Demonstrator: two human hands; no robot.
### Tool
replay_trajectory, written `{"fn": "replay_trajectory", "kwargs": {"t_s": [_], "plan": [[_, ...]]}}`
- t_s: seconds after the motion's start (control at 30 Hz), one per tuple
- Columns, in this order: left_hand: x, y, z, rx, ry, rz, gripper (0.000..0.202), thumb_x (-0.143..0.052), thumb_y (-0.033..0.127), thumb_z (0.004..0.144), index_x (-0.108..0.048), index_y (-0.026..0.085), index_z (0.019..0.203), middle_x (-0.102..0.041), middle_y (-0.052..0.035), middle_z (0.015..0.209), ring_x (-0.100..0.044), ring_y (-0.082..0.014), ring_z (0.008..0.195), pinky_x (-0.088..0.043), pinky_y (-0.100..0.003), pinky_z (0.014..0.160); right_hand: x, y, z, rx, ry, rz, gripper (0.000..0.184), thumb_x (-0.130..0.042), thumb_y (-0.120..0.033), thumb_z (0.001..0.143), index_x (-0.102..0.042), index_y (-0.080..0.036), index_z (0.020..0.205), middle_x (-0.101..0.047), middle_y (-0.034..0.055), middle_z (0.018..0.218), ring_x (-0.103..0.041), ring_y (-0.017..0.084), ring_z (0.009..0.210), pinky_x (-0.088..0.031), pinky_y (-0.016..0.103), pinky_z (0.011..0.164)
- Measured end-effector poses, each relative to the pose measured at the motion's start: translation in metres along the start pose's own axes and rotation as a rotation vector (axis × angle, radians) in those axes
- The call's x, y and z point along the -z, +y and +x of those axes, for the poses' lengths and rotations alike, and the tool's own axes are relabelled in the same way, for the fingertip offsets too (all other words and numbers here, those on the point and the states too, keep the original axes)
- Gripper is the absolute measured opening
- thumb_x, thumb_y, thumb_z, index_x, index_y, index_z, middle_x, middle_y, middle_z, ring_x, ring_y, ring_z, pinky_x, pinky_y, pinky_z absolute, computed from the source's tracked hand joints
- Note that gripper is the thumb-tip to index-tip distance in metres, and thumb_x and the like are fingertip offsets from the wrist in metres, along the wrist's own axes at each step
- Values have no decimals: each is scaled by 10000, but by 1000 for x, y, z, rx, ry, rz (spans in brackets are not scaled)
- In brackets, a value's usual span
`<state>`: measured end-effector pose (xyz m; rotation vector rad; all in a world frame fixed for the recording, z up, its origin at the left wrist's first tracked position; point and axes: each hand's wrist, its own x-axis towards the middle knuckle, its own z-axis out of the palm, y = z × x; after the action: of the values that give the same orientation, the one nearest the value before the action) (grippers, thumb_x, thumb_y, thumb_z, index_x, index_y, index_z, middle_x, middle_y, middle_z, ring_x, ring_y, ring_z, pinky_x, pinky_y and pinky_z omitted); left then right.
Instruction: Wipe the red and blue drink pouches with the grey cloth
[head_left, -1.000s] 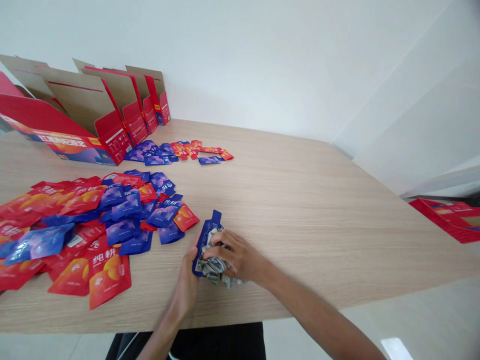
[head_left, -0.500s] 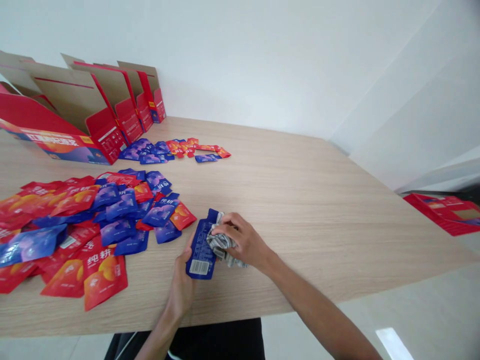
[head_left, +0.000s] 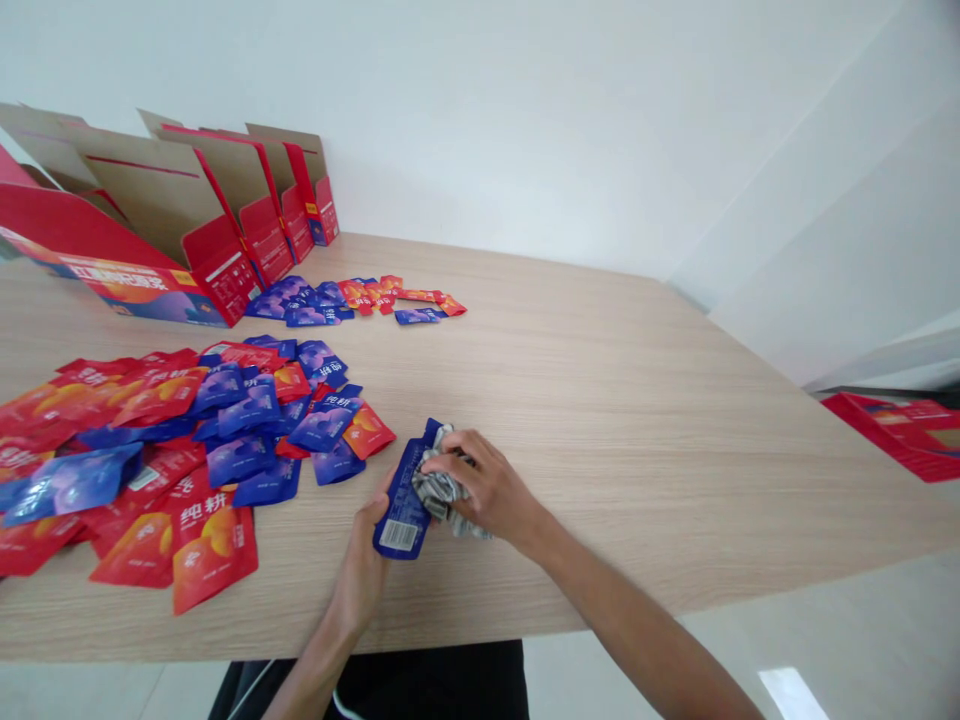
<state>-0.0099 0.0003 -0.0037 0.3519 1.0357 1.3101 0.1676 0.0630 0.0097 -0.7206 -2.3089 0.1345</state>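
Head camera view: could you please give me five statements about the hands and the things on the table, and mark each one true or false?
1. The left hand holds a blue pouch. True.
2. The right hand is empty. False: it holds a crumpled grey-and-white cloth.
3. A barcode shows on the blue pouch. True.
4. The large pile of pouches lies to the right of both hands. False: it lies to their left.
5. The open boxes stand at the back left of the table. True.
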Motion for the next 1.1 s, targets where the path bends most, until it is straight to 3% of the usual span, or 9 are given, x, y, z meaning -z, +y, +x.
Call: {"fn": "replay_trajectory", "kwargs": {"t_s": [0.13, 0.23, 0.4, 0.6, 0.7, 0.8, 0.9, 1.1], "plan": [[0, 4, -13, 131, -47, 89, 739, -784, 474, 662, -706, 93, 1291, -808, -107, 1053, -743, -357, 1013, -580, -437, 894, 5, 7, 4, -145, 165, 41, 248, -651, -130, 946, -648, -243, 1168, -573, 86, 1076, -599, 242, 1008, -565, 372, 873], [-2, 4, -17, 146, -76, 97, 758, -774, 490, 671, -693, 89, 1309, -805, -117, 1070, -741, -357, 1018, -577, -434, 891, 7, 8, 5, -175, 202, 45, 212, -648, -150, 962, -652, -242, 1153, -572, 82, 1068, -602, 237, 1000, -562, 377, 884], [-8, -2, -6, 93, -57, 6, 643, -772, 383, 668, -725, 118, 1253, -802, -92, 1086, -716, -353, 1102, -569, -428, 941, 4, 0, 3, -47, 77, 52, 247, -635, -144, 949, -649, -237, 1177, -585, 90, 1082, -599, 235, 1008, -572, 360, 870], [-8, -5, 6, 44, 95, -86, 230, -718, 257, 785, -790, 211, 999, -800, -52, 911, -688, -317, 1162, -582, -365, 926, -3, -10, -2, 251, -138, -14, 235, -685, -165, 924, -657, -226, 1149, -616, 87, 1095, -602, 220, 1019, -556, 344, 918], [-2, -10, 9, 22, 133, -84, 90, -736, 184, 768, -767, 224, 842, -771, -32, 819, -682, -299, 1147, -576, -320, 897, -4, -9, -3, 287, -167, -23, 200, -682, -180, 935, -659, -227, 1128, -616, 83, 1092, -603, 208, 999, -554, 336, 913], [4, -24, 16, 33, 132, -122, 41, -725, 188, 775, -733, 219, 749, -731, -18, 748, -681, -267, 1091, -561, -296, 882, -3, -7, -2, 213, -127, -19, 217, -671, -172, 941, -657, -231, 1149, -614, 85, 1091, -598, 218, 1008, -559, 345, 901], [5, -35, 18, 45, 91, -138, 71, -738, 257, 777, -754, 189, 786, -744, -36, 794, -668, -278, 1092, -548, -336, 920, -1, -4, 0, 62, -25, 11, 263, -665, -142, 929, -648, -224, 1178, -605, 94, 1096, -594, 234, 1010, -568, 363, 887], [-5, -22, -5, 222, -109, -180, 275, -839, 389, 702, -798, 148, 828, -767, -89, 975, -663, -295, 1036, -540, -380, 913, 4, 5, 4, -151, 152, 51, 271, -626, -112, 938, -654, -259, 1164, -583, 78, 1072, -603, 237, 1011, -568, 367, 877]]}}
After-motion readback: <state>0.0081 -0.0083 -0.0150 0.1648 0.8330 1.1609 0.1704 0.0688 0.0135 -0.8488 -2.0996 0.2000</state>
